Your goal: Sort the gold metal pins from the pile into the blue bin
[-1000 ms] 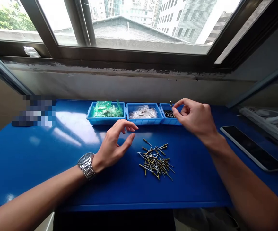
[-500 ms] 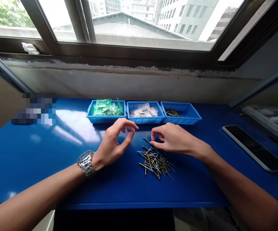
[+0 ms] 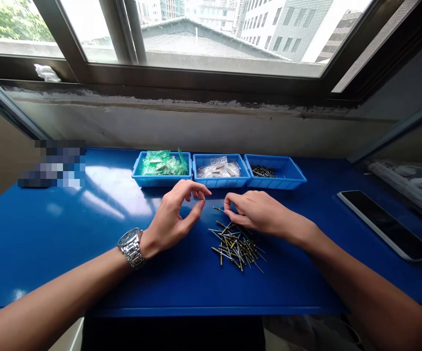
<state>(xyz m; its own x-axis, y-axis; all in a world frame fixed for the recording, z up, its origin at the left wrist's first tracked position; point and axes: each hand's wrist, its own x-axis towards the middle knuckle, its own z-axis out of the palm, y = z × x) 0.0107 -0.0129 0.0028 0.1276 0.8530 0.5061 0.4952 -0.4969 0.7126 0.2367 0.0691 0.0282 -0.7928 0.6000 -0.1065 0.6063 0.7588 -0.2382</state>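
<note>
My right hand (image 3: 253,208) pinches one blind rivet (image 3: 217,208) between thumb and forefinger, its brass-coloured end pointing left towards my other hand. Just below that hand lies a loose pile of blind rivets (image 3: 237,247), with brass-coloured bodies and thin silver pins, spread at many angles on the blue table (image 3: 174,285). To the left of the pile, my left hand (image 3: 174,214) hovers with thumb and fingers curved and apart, holding nothing. A metal watch (image 3: 132,247) is on that wrist.
Three blue bins stand in a row behind my hands: one with green bags (image 3: 162,179), one with clear bags (image 3: 220,183), one with dark pins (image 3: 277,183). A phone (image 3: 386,225) lies at right. A blurred-out item (image 3: 53,165) is at far left.
My right hand has shifted slightly left with the rivet, which now points more level to the left. My left hand stays nearly still.
</note>
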